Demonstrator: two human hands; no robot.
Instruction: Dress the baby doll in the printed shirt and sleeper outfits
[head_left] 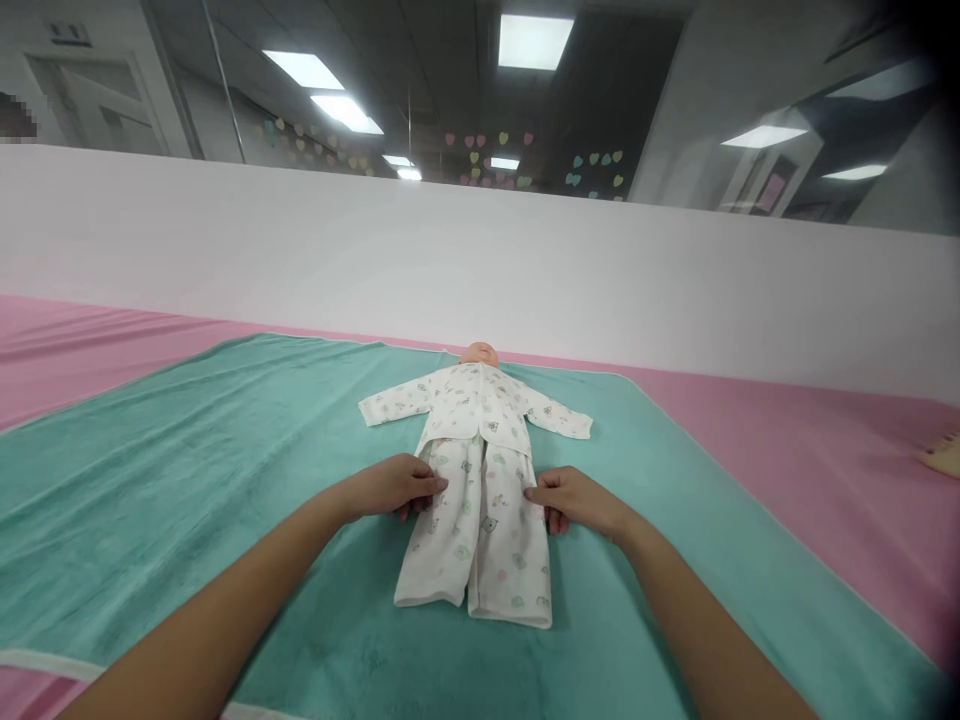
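Observation:
A baby doll [480,353] lies on its back, head away from me, on a teal blanket [247,470]. It wears a white printed long-sleeved top [469,400] with both sleeves spread out sideways. Below the top's hem lie white printed pants [504,540], their leg openings toward me. My left hand [405,486] pinches the left edge of the pants at thigh height, thumb on top and fingers underneath. On the opposite edge, my right hand [566,497] pinches the cloth in the same way. The doll's hands and feet are hidden by the clothes.
Pink cloth [810,450] shows around the blanket. A low white wall [465,260] runs behind the doll, with glass and heart-shaped stickers above it. At the far right edge a small beige object [943,456] is partly in view.

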